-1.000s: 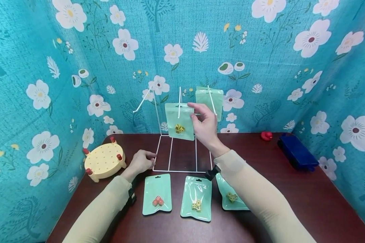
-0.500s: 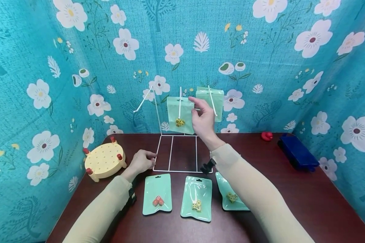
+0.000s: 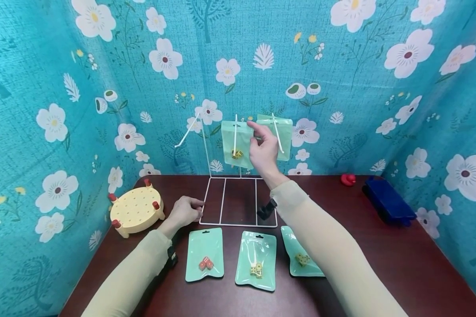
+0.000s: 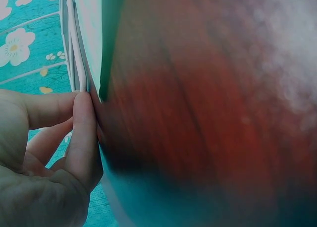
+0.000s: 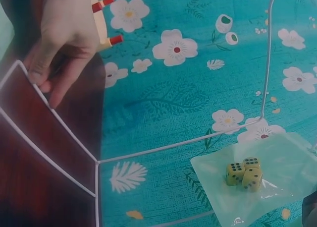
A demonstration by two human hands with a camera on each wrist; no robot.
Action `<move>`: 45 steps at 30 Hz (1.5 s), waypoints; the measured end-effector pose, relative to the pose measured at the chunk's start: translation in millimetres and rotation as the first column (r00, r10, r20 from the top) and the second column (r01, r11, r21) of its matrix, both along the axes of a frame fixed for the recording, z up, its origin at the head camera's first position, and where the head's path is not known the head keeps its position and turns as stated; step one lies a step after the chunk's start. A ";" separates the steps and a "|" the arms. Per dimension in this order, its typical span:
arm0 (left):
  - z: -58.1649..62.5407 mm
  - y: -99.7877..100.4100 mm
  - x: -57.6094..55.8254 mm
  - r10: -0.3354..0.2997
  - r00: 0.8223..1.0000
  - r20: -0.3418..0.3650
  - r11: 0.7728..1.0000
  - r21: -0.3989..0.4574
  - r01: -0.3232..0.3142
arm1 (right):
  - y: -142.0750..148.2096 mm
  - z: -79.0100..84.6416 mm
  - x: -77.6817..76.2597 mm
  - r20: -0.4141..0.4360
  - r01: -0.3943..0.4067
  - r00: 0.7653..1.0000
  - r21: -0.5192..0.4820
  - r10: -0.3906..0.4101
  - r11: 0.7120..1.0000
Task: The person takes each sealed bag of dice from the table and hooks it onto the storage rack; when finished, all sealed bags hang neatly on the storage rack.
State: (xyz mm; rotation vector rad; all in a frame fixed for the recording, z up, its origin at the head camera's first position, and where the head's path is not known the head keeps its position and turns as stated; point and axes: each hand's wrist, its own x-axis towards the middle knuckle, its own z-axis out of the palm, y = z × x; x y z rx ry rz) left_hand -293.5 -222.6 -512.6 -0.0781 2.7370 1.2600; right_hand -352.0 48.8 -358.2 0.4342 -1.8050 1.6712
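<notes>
My left hand (image 3: 184, 210) pinches the left rail of a white wire rack (image 3: 238, 225) between thumb and fingers; the left wrist view shows this grip close up. My right hand (image 3: 265, 149) holds the right edge of a mint-green zip bag (image 3: 228, 137) at the rack's middle hook. Inside that bag are yellow dice (image 5: 242, 175). The hook appears to pass through the bag's top hole. Other green bags (image 3: 286, 137) hang from the right hook, partly behind my right hand. The left hook (image 3: 187, 131) carries no bag.
On the table in front lie a bag with red dice (image 3: 205, 242), a bag with pale yellow dice (image 3: 258, 248), and another bag (image 3: 291, 242) partly under my right forearm. A cream pegged stool (image 3: 136, 209) stands left; a red duck (image 3: 347, 178) and blue box (image 3: 388, 200) sit right.
My right hand has moved the middle bag up and back along the hook, away from me. My left hand has stayed on the rack's rail.
</notes>
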 end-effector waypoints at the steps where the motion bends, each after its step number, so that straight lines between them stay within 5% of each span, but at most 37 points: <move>1: -0.2 -0.2 0.0 -0.001 1.000 0.001 1.000 0.002 0.001 | -0.1 0.0 -1.2 0.007 0.001 1.000 0.001 -0.001 1.000; 13: 2.4 0.4 0.8 -0.003 1.000 0.015 1.000 0.019 0.003 | -2.3 -2.7 -13.6 0.070 0.087 0.993 0.074 -0.092 0.993; 24: 1.5 0.8 0.0 -0.001 1.000 0.008 1.000 0.009 0.001 | -0.2 -6.9 -12.2 0.076 0.061 0.995 0.074 -0.067 0.995; 31: 0.2 0.5 -0.1 0.007 1.000 0.015 1.000 0.005 -0.007 | 7.3 -16.5 5.0 0.007 -0.036 0.999 0.011 0.036 0.999; 36: -0.3 1.4 -0.4 0.009 1.000 0.022 1.000 0.002 -0.009 | 33.6 -30.4 29.0 0.036 -0.083 0.996 0.117 0.079 0.990; 41: 1.5 1.6 -0.9 0.009 0.999 0.036 1.000 0.006 -0.009 | 80.8 -52.6 52.6 0.181 -0.174 0.977 0.351 0.116 0.920; 45: 1.8 1.9 -1.0 0.012 0.999 0.040 1.000 -0.001 -0.012 | 124.9 -81.0 67.3 0.298 -0.264 0.949 0.561 0.106 0.785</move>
